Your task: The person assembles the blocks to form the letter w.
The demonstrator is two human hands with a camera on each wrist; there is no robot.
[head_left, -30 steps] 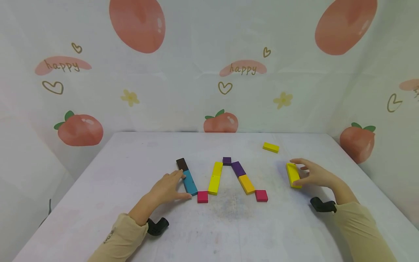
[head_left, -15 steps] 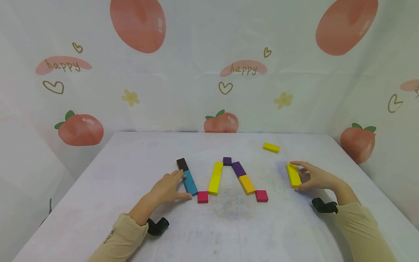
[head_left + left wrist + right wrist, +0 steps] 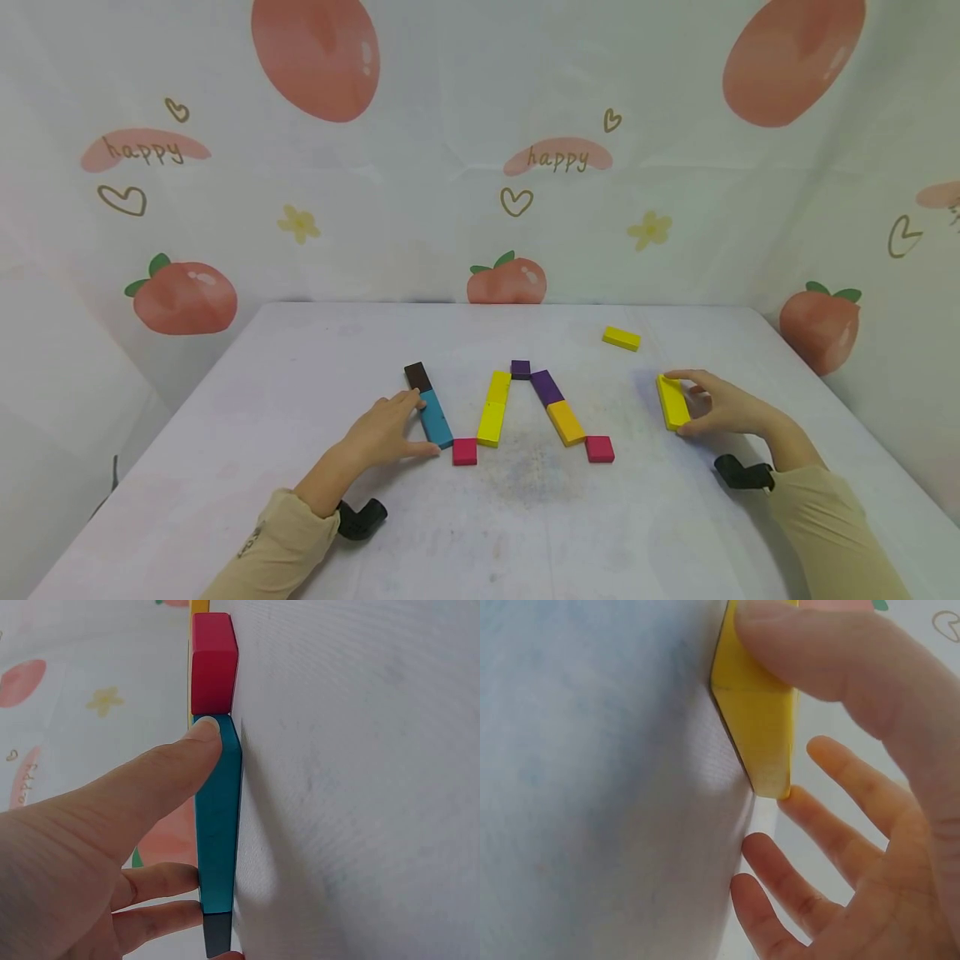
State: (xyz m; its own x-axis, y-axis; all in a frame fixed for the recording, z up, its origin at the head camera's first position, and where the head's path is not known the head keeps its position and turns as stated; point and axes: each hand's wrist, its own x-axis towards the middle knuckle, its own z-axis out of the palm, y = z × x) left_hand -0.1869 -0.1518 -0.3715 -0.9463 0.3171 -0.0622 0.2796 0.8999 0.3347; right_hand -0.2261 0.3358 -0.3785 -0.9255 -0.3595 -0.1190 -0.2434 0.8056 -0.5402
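Observation:
My left hand (image 3: pixel 381 431) rests beside a blue block (image 3: pixel 437 422), its fingers relaxed. In the left wrist view the thumb touches the blue block's near end and fingertips lie along its side. A dark brown block (image 3: pixel 417 377) adjoins the blue one's far end, and a red block (image 3: pixel 213 664) sits at its near end. On the right, my right hand (image 3: pixel 726 407) pinches a yellow block (image 3: pixel 673 402) lengthwise: the thumb lies at its near end, fingers at the far end. This block lies at a slant on the white table.
Two yellow blocks (image 3: pixel 493 408), a small purple block (image 3: pixel 521 369), a longer purple block (image 3: pixel 547 387), an orange block (image 3: pixel 566 422) and a second red block (image 3: pixel 599 448) continue the zigzag. Another yellow block (image 3: pixel 621 337) lies farther back. A printed cloth hangs behind the table.
My right hand's thumb has shifted from over the yellow block to its near end, and the fingers have come to its far end. The left hand stays put.

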